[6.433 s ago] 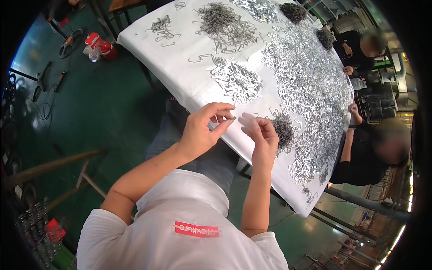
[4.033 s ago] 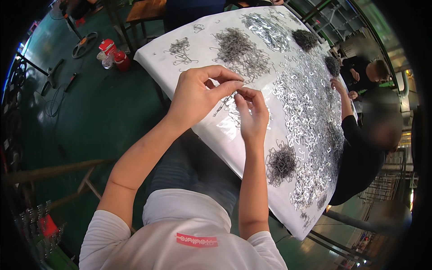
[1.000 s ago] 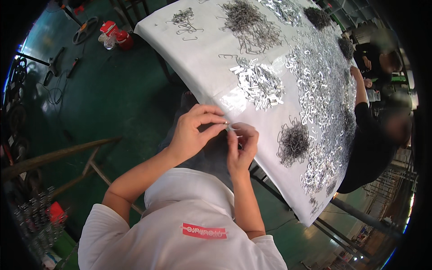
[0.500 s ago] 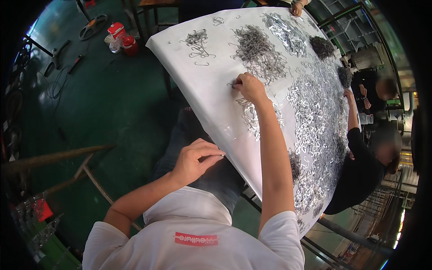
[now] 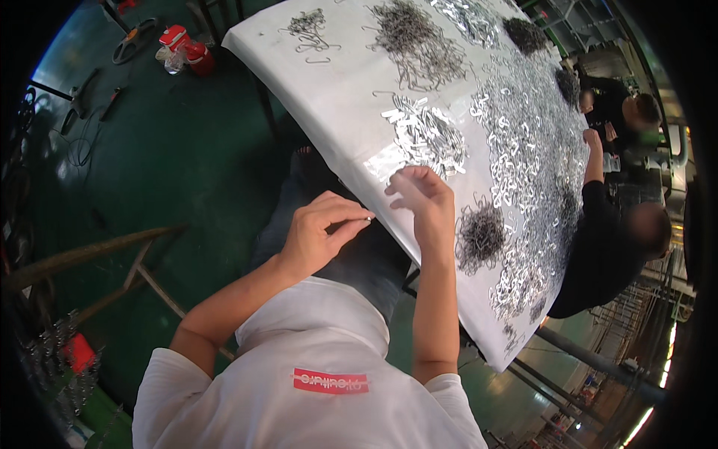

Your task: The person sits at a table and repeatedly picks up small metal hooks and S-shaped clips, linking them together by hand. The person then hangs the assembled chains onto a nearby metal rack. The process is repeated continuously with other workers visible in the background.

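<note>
Several dangling metal pieces (image 5: 41, 352) hang around a red patch (image 5: 78, 353) at eight o'clock in the view. Red containers (image 5: 199, 58) stand on the green floor (image 5: 149, 157) between ten and eleven. Just short of twelve, a small group of thin grey hooks (image 5: 308, 28) lies on the white-covered table (image 5: 336, 90).

Left of centre, toward nine, the left hand (image 5: 318, 230) is raised at the table's near edge, its thumb and forefinger pinching a tiny metal piece (image 5: 369, 218). That piece sits at the hand's three o'clock, mostly hidden by the fingertips, so its shape is unclear. Glossy clear film (image 5: 384, 163) lies past twelve from it, on the tabletop.

A larger heap of grey hooks (image 5: 415, 41) spreads toward one o'clock. Below it, between two and three from the left hand and well apart from it, the right hand (image 5: 426, 196) hovers blurred, fingers curved and spread. Flat shiny pieces (image 5: 434, 138) are piled at its twelve; a tangled dark bundle (image 5: 481, 236) rests near its four.

Another dark clump (image 5: 525, 36) sits between one and two. A broad scatter of silvery hooks (image 5: 531, 165) covers the table's right side, past two. Beyond, a co-worker in black (image 5: 602, 254) leans in at three, another person (image 5: 607, 101) at two.
</note>
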`<state>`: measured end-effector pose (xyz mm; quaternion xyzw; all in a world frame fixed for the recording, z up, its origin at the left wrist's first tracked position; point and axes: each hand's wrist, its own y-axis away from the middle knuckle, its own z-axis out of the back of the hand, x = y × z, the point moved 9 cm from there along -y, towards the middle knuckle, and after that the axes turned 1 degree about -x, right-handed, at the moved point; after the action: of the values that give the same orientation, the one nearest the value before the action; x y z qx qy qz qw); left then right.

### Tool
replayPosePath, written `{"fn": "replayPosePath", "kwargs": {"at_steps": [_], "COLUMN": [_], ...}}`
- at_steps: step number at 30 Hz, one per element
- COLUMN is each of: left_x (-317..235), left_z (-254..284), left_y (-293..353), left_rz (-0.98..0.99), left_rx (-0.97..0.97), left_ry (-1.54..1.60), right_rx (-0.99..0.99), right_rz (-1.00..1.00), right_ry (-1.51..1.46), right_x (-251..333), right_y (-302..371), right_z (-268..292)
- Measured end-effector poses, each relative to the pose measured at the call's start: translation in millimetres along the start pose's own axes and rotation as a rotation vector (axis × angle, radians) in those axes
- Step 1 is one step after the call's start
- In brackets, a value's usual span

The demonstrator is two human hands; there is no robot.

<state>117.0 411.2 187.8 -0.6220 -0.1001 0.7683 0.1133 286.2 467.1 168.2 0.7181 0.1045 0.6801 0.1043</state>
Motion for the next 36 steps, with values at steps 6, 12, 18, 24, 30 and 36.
{"fn": "replayPosePath", "kwargs": {"at_steps": [6,12,18,24,30,36], "left_x": [-12.4,-20.5,-26.5,14.2,54.3,74.0], "left_z": [-9.8,-17.4,-26.3,-32.4,-88.2,-120.0], "left_y": [2.6,5.6,12.8,-31.0,-109.1,-119.7], "left_rz": [-0.056,-0.062,-0.173,-0.285,-0.450,-0.661], "left_rx": [0.014,0.014,-0.010,-0.050,0.138,0.363], "left_ry": [0.003,-0.003,-0.080,-0.199,-0.425,-0.777], "right_rx": [0.006,-0.082,-0.253,-0.287,-0.330,-0.369], "right_rz": [0.014,0.068,0.390,0.511,0.489,0.501], "right_ry": [-0.239,-0.275,-0.193,-0.092,-0.106,-0.067], "right_x": [-12.2,-26.9,-17.3,-13.2,-19.3,-27.2], "right_y": [66.6,78.4,92.9,97.9,98.2,98.9], "right_z": [-5.1,3.1,2.7,8.6,18.9,22.4]}}
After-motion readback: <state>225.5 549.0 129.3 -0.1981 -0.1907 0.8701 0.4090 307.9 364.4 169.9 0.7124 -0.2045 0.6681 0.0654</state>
